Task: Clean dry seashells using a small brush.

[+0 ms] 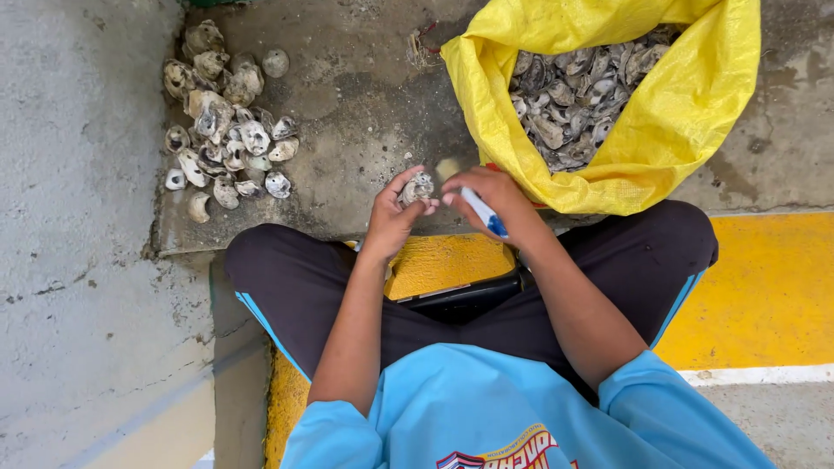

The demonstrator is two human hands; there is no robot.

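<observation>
The ground is rough grey concrete with a yellow painted strip, and a person sits on it with a pile of opened shells [224,130] off to the left and a yellow sack [695,113] full of shells on the right. The left hand [393,217] has its grip closed tight around one shell [419,188], held up in front of the knees, and the right hand [497,201] has its grip closed on a small tool with a blue and white handle [483,212]. To do this well, I think the shell should be kept very steady, and the tool should push slowly, away from the fingers.
</observation>
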